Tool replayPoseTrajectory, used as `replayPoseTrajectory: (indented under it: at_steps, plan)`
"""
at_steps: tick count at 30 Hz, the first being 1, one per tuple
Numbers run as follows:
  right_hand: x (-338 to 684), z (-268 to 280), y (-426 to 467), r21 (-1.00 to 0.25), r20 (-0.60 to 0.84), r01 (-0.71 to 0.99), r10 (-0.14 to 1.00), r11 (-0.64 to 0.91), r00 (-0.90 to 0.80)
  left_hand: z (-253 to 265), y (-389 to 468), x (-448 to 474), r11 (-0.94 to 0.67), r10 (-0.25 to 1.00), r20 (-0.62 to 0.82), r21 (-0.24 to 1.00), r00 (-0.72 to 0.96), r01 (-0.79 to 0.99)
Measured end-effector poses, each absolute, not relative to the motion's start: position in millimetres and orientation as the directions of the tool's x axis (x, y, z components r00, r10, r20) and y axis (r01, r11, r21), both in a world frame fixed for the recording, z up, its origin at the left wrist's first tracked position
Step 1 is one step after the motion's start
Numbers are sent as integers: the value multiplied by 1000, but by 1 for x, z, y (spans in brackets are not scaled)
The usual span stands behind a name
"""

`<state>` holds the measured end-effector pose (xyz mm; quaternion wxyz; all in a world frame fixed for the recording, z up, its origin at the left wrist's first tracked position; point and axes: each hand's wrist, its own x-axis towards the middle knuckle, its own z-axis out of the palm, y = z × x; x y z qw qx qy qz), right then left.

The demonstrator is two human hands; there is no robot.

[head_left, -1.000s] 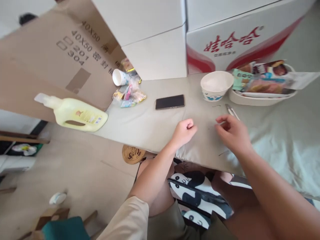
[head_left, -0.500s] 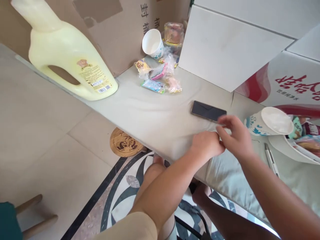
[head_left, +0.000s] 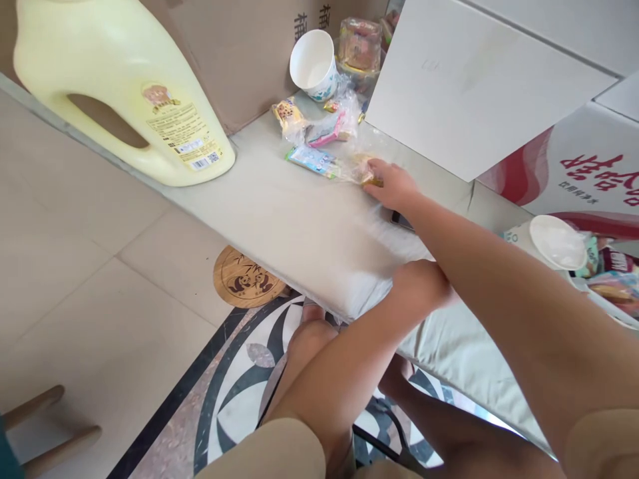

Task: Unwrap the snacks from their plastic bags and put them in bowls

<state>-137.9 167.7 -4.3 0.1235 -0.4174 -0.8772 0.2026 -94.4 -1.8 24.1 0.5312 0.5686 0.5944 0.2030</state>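
My right hand (head_left: 394, 185) reaches across the bench, its thumb and fingers closing on a small snack in a clear wrapper (head_left: 367, 170). A blue snack packet (head_left: 314, 160), a pink-edged wrapped snack (head_left: 327, 130) and a yellow wrapped snack (head_left: 288, 118) lie just left of it. Under my right wrist, the phone (head_left: 401, 219) is mostly hidden. My left hand (head_left: 422, 285) rests near the front edge, partly behind my right forearm, and its fingers do not show.
A large pale yellow jug (head_left: 114, 86) stands at the left. White paper cups (head_left: 313, 63) sit at the back and right, near a bowl of snacks (head_left: 616, 289). Boxes (head_left: 479, 86) line the back. A round wooden stool top (head_left: 249, 276) is below the edge.
My right hand has moved from beside my left hand, leftward and away from me over the phone, to the clear-wrapped snack. The left hand stays in about the same place. The view has shifted slightly.
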Motion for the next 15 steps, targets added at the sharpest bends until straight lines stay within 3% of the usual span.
replayPoseTrajectory:
  at_steps: [4, 10, 13, 15]
  plan:
    - [-76, 24, 143, -473, 106, 676, 798, 565, -593, 30, -7, -91, 179, 882, -397, 782, 255, 597]
    - [42, 46, 69, -619, 257, 672, 913, 407, -316, 27, -4, -75, 121, 889, -366, 768, 276, 628]
    - [103, 22, 21, -685, 359, 619, 917, 384, -171, 23, 1, -67, 149, 944, -283, 825, 170, 545]
    - [132, 1, -11, -698, 378, 622, 920, 356, -103, 21, 4, -61, 181, 960, -243, 917, 138, 355]
